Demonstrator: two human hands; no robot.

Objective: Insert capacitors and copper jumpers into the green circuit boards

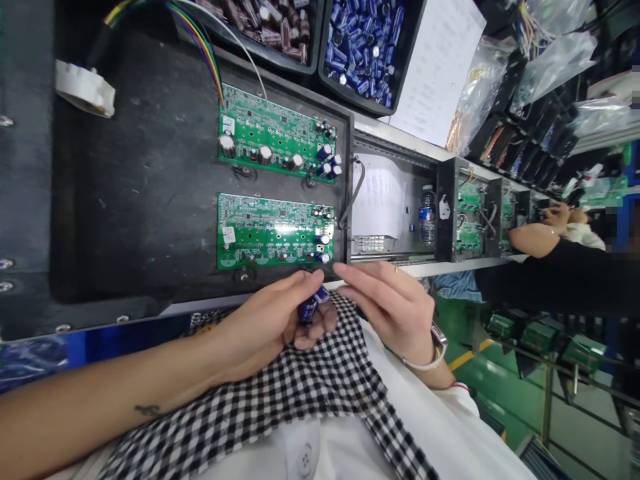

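Blue capacitors pinched before the green boards

We see the left hand (273, 320) pinching blue capacitors (311, 305), long axes tilted up toward the right hand (390, 303), whose loosely spread fingers reach for them. Just above lies the near circuit board (273, 232) on a black tray (140, 200); bins of blue capacitors (367, 40) sit well beyond.

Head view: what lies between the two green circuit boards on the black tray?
Only bare black tray shows between the upper green circuit board and the lower green circuit board, in the head view.
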